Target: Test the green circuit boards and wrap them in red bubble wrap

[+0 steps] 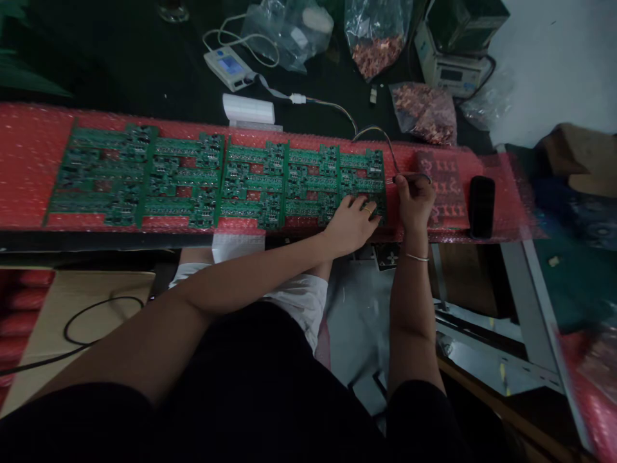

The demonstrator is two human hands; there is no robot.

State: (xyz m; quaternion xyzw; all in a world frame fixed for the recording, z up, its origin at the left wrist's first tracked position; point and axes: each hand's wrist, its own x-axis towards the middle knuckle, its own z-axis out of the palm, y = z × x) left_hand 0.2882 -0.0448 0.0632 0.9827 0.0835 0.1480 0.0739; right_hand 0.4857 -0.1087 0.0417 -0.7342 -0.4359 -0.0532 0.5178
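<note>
Several green circuit board panels [255, 183] lie in a row on red bubble wrap [29, 167]. My left hand [351, 225], with a ring on one finger, rests its spread fingers on the lower part of the rightmost panel. Just right of that panel, my right hand [415, 196] pinches the end of a thin wired cable [380, 130], its tip pointing at the panel's right edge. The cable runs through a white connector [298, 98] to a small white device [229, 67] with a lit screen.
A black phone [481, 207] lies on the wrap at the right. Behind are bags of copper-coloured parts [424, 110], a clear plastic bag [289, 32], a white roll [248, 108] and a boxy instrument [450, 74]. Cardboard [77, 308] and a black cable are at lower left.
</note>
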